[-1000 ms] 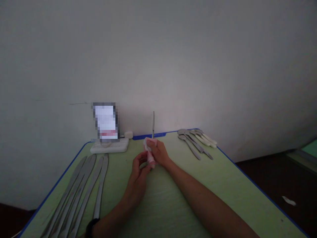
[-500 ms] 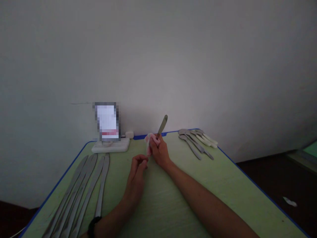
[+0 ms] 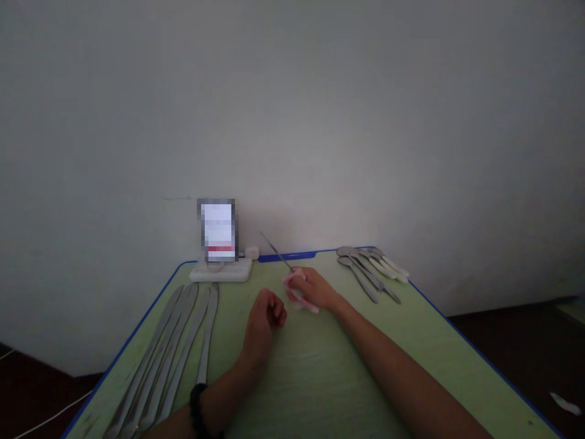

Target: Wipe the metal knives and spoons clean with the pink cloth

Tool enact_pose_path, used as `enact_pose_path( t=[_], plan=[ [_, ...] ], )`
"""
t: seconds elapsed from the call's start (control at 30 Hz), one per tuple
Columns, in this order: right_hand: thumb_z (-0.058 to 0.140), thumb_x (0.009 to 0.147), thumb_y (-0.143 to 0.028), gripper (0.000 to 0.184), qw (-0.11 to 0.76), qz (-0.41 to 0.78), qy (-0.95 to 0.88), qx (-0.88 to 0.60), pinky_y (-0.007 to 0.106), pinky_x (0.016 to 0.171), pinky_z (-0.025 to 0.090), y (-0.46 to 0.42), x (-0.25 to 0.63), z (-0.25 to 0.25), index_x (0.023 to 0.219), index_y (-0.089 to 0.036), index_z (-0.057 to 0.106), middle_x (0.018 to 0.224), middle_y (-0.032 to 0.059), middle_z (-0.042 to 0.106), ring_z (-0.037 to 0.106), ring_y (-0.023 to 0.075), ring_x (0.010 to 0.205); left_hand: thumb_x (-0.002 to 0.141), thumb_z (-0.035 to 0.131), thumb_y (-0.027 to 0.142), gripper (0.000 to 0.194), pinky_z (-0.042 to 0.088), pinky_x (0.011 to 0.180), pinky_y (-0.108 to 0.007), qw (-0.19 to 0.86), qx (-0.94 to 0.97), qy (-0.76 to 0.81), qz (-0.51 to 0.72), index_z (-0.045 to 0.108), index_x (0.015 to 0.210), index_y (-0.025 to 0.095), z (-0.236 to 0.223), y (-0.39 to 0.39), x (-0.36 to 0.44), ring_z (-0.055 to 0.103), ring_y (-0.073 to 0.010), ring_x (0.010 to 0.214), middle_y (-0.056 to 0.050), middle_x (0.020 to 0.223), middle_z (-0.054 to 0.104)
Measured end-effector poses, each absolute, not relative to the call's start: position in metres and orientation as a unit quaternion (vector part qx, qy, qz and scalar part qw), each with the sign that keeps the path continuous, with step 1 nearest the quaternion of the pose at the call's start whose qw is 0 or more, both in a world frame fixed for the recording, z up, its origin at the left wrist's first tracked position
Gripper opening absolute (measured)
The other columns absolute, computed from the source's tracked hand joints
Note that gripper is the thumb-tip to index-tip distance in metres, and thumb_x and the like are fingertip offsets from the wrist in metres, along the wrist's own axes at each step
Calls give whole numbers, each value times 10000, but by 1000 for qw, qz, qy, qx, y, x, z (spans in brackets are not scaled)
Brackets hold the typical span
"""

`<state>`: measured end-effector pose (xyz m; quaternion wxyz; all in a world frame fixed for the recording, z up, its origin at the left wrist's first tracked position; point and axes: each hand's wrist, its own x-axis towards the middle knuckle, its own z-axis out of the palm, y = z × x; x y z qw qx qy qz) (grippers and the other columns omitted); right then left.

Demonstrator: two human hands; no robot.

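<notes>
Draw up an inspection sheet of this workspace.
Surface: green table top, blue edging.
Work items: pink cloth and metal utensil in the right hand; metal knives laid out at left; spoons and white-handled cutlery at right.
Clutter: screen on a white base, white block beside it.
Hands: right closed around the cloth; left hand apart from it, fingers curled.
Cables: white cable at lower left, beyond the table.
Surroundings: grey wall, dark floor with a white scrap.

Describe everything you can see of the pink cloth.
The pink cloth looks soft, pink with whitish patches, and is crumpled. The right hand grips it, one end showing below the fingers. A slim metal utensil sticks out past it, up and leftward. Whether it touches the green table is unclear.
</notes>
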<state>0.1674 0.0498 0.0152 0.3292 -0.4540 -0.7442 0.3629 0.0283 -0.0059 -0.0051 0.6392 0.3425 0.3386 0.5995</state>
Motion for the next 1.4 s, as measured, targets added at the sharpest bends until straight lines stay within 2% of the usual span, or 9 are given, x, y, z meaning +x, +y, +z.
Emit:
enact_pose_path(
  t=[0.1,0.23,0.33,0.47,0.53,0.63,0.87,1.0,1.4],
  plan=[
    [460,805,-332,258,240,263,-823,-443,224,517,282,42,182,23,595,-183,480,506,-41,472,410,99,495,849,410,489,420,233,337,-166,717,263,301,570,372,551,195,2,-8,27,291,-65,331,72,427,344],
    [489,798,-297,207,192,83,-876,-434,243,550,260,38,194,24,626,-182,500,557,-29,485,409,104,532,919,222,459,532,208,290,-166,786,193,291,510,408,509,176,6,-9,23,285,-60,253,44,364,354],
    [546,756,-277,126,175,-41,-908,-379,269,601,262,39,193,15,674,-183,528,637,-7,519,433,124,605,918,260,467,536,196,263,-164,808,195,305,464,514,578,140,3,-7,20,295,-61,206,22,351,424],
    [545,798,-368,190,197,-125,-914,-332,290,636,261,40,185,6,754,-184,563,693,17,523,428,149,674,892,370,433,413,215,256,-157,841,226,280,405,575,715,122,-2,-5,17,377,-75,218,-10,438,549],
    [536,819,-379,196,196,-138,-917,-318,294,658,270,39,181,5,802,-187,575,740,29,534,421,159,709,870,400,351,294,259,266,-159,856,241,256,378,561,736,144,-4,-5,16,407,-77,245,8,478,561],
    [504,854,-346,172,195,-150,-917,-313,306,729,290,37,178,5,895,-201,587,820,44,553,418,173,780,811,407,311,262,293,267,-175,880,267,241,311,467,594,177,-4,-4,16,389,-88,241,41,378,449],
    [454,889,-333,184,214,-168,-886,-376,349,876,252,42,181,1,925,-217,592,882,41,588,433,184,870,771,392,496,385,215,228,-184,863,342,298,223,265,517,236,-9,-4,24,285,-98,182,84,272,295],
    [426,900,-360,220,227,-167,-873,-398,346,881,237,48,188,-2,917,-216,593,861,34,596,443,178,865,751,417,531,417,209,243,-187,860,367,286,210,241,507,241,-12,-4,25,204,-80,190,89,257,280],
    [409,908,-359,234,273,-144,-818,-485,358,881,219,56,197,-8,937,-208,586,926,52,615,452,184,899,764,390,502,403,203,266,-184,855,385,278,208,260,488,239,-8,-7,24,162,-78,221,77,254,268]
  ],
)
